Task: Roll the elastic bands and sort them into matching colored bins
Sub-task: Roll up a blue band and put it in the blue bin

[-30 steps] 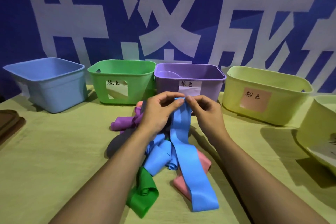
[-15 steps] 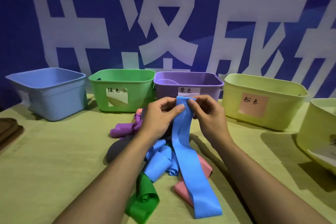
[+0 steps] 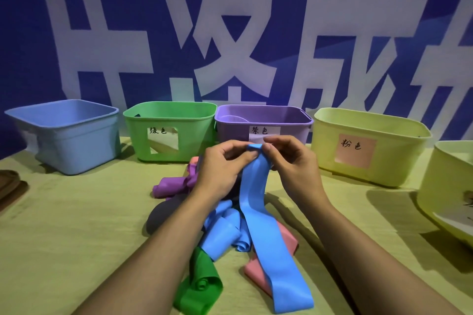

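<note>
Together, hands (image 3: 258, 161) on band (image 3: 256, 202).

Both hands are raised over the table (image 3: 64, 238). The left hand (image 3: 220, 171) and right hand (image 3: 294, 163) pinch the top end of a long blue band (image 3: 256, 202), which hangs down; its lower end lies flat on the table. Beneath it lies a pile: loose blue bands (image 3: 222, 233), a green band (image 3: 202, 281), a pink band (image 3: 284, 240), a purple band (image 3: 174, 184). Behind stand a blue bin (image 3: 69, 135), a green bin (image 3: 166, 120), a purple bin (image 3: 263, 120) and a yellow bin labelled pink (image 3: 366, 146).
</note>
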